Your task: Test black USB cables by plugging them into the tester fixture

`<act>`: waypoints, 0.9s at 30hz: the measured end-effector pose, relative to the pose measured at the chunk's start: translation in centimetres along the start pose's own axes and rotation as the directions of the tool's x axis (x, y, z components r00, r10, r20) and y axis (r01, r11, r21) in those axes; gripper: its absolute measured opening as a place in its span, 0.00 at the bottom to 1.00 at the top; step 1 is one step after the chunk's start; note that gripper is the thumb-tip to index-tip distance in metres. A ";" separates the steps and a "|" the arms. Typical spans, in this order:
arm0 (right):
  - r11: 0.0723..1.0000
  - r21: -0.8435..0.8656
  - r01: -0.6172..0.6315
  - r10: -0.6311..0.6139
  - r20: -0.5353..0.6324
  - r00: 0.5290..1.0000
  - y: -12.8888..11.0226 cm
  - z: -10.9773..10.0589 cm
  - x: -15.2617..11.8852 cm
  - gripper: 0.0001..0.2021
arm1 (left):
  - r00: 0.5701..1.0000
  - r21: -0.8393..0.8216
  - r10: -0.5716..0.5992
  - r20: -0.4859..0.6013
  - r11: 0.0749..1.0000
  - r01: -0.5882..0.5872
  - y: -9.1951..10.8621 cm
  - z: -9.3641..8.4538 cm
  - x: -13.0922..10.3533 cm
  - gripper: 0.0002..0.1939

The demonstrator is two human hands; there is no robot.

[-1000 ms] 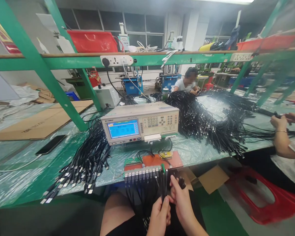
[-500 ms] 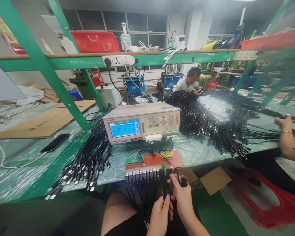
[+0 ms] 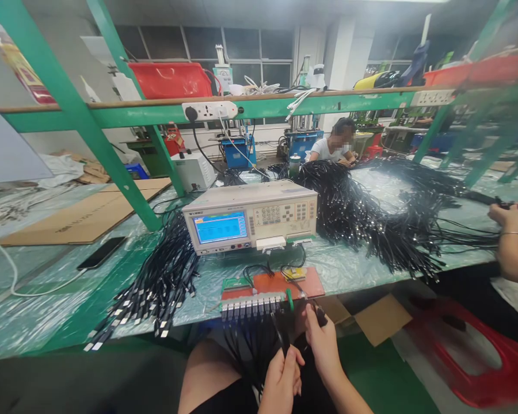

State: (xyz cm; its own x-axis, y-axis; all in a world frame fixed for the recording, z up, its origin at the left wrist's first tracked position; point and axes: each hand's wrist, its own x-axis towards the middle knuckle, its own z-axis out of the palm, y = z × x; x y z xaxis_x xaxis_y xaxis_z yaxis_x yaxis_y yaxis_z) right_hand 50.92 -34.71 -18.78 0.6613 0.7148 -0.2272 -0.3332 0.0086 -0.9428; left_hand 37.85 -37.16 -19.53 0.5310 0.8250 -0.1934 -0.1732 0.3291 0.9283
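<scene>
My left hand (image 3: pixel 282 374) is closed around black cables (image 3: pixel 278 332) that rise from its fingers toward the right end of a row of connector sockets (image 3: pixel 252 305). Several more black cables hang below that row. Just right of it, my right hand (image 3: pixel 323 339) is closed on a black cable end (image 3: pixel 319 314), near the front edge of a reddish-orange board (image 3: pixel 313 282). A green upright piece (image 3: pixel 289 299) stands between the row and my right hand. Behind the board is a beige tester (image 3: pixel 250 215) with a lit blue screen.
Heaps of black cables lie left (image 3: pixel 155 287) and right (image 3: pixel 371 224) of the tester. A phone (image 3: pixel 101 253) and cardboard sheet (image 3: pixel 86 213) rest at left. A green shelf frame (image 3: pixel 121 172) crosses above. A co-worker's hands (image 3: pixel 507 215) hold cables at far right; another person (image 3: pixel 332 149) sits behind.
My left hand has moved down and slightly away from my right hand, the cables tilting with it. My right hand stays near the board's edge. The view has shifted slightly.
</scene>
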 end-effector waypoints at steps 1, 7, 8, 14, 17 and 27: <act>0.999 0.030 -0.030 0.029 0.032 0.999 0.2 0.0 0.1 0.28 | 1.000 -0.014 0.002 0.000 1.000 -0.002 0.0 0.0 0.0 0.29; 0.992 0.078 -0.097 0.094 0.048 0.994 1.1 0.3 0.5 0.27 | 0.999 -0.058 -0.023 0.027 0.998 0.024 -0.1 -0.1 -0.1 0.30; 0.992 0.080 -0.099 0.096 0.043 0.994 1.2 0.4 0.5 0.27 | 0.999 -0.057 -0.032 0.027 0.998 0.034 -0.1 -0.2 -0.1 0.30; 0.996 0.039 -0.078 0.078 -0.001 0.997 1.4 0.7 0.4 0.27 | 0.999 -0.057 -0.053 0.013 0.997 0.053 0.3 -0.7 -0.4 0.30; 0.997 0.039 -0.064 0.064 0.009 0.998 1.2 0.9 0.6 0.27 | 0.999 -0.060 -0.034 -0.016 0.998 0.033 0.3 -0.8 -0.4 0.30; 0.995 0.015 -0.098 0.097 0.067 0.993 -0.2 0.9 0.9 0.32 | 0.987 -0.152 -0.082 -0.141 0.987 0.060 -1.9 -0.8 -0.4 0.43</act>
State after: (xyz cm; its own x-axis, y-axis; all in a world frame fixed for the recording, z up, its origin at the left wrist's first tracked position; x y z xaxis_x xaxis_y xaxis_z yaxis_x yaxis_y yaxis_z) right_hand 50.95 -33.41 -18.55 0.5795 0.7573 -0.3010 -0.4067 -0.0513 -0.9121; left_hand 37.27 -37.71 -21.45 0.4211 0.8519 -0.3114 -0.2654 0.4441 0.8558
